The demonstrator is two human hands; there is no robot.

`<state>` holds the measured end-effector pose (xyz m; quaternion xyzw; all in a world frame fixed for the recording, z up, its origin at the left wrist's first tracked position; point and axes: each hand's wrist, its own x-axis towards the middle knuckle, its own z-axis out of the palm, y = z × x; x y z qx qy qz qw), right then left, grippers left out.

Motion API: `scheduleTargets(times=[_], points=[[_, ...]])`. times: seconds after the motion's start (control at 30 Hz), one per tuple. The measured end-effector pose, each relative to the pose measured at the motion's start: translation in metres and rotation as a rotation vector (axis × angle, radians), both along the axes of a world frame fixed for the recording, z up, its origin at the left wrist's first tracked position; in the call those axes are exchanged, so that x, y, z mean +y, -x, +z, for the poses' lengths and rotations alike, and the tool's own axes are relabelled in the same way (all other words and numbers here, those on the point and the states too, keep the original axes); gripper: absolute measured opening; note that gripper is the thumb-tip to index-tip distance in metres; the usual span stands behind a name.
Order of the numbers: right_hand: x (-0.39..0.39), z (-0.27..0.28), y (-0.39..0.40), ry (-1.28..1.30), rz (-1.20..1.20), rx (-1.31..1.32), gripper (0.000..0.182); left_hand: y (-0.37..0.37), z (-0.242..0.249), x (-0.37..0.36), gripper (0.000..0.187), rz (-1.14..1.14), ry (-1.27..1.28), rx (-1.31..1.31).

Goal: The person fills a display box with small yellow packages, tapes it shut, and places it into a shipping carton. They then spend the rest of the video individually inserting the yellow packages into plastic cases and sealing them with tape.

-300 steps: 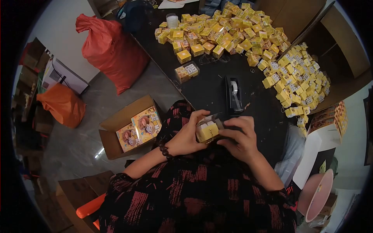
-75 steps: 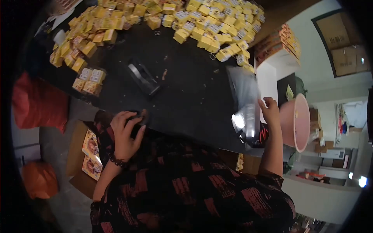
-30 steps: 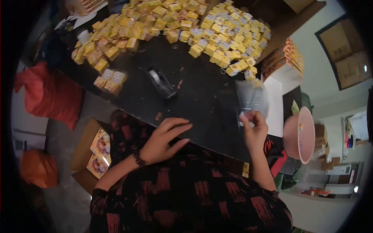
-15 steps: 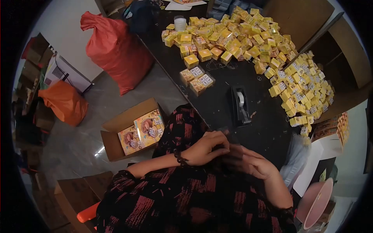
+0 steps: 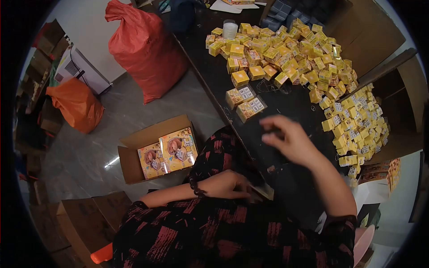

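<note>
My left hand (image 5: 227,184) is low in front of my body, fingers closed on a flat clear plastic bag (image 5: 264,191) that sticks out to its right. Part of that bag is hidden by the fingers. Over the dark table, my right hand (image 5: 289,137) is raised, thumb and fingers apart and slightly blurred, with nothing visible between them. It covers the place where the black tape dispenser stood. Just beyond it, two clear packs of small yellow boxes (image 5: 251,109) lie side by side near the table's left edge.
A big heap of yellow boxes (image 5: 286,56) covers the back of the table (image 5: 210,85), with more yellow pieces (image 5: 357,125) at the right. A white cup (image 5: 230,29) stands behind. On the floor are a carton (image 5: 134,163) holding printed boxes, and a red sack (image 5: 145,53).
My hands, close together before, are now apart. The right hand has moved up and forward over the tape dispenser's place; the left stays low with the bag. The view has shifted slightly.
</note>
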<state>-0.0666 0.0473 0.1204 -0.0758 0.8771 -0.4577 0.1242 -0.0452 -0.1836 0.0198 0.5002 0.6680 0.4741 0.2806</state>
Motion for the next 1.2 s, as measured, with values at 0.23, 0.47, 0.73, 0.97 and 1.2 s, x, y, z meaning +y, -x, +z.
scheduleTargets(times=[0.23, 0.47, 0.73, 0.97, 1.2], points=[[0.002, -0.067, 0.208, -0.523, 0.32, 0.543, 0.045, 0.021, -0.02, -0.012, 0.033, -0.132, 0.011, -0.71], [-0.001, -0.071, 0.236, -0.734, 0.451, 0.342, 0.053, 0.087, 0.047, -0.089, 0.043, 0.43, -0.194, -0.742], [-0.025, 0.003, 0.079, -0.099, 0.221, 0.489, 0.044, 0.073, 0.039, -0.064, 0.053, 0.818, -0.483, -0.584], [-0.042, -0.014, -0.009, 0.388, 0.227, 0.238, 0.042, 0.043, 0.05, -0.024, 0.075, 0.832, -0.361, -0.307], [-0.072, -0.028, -0.048, 1.239, -0.075, -0.106, 0.048, 0.016, 0.053, -0.014, 0.085, 0.859, -0.268, 0.189]])
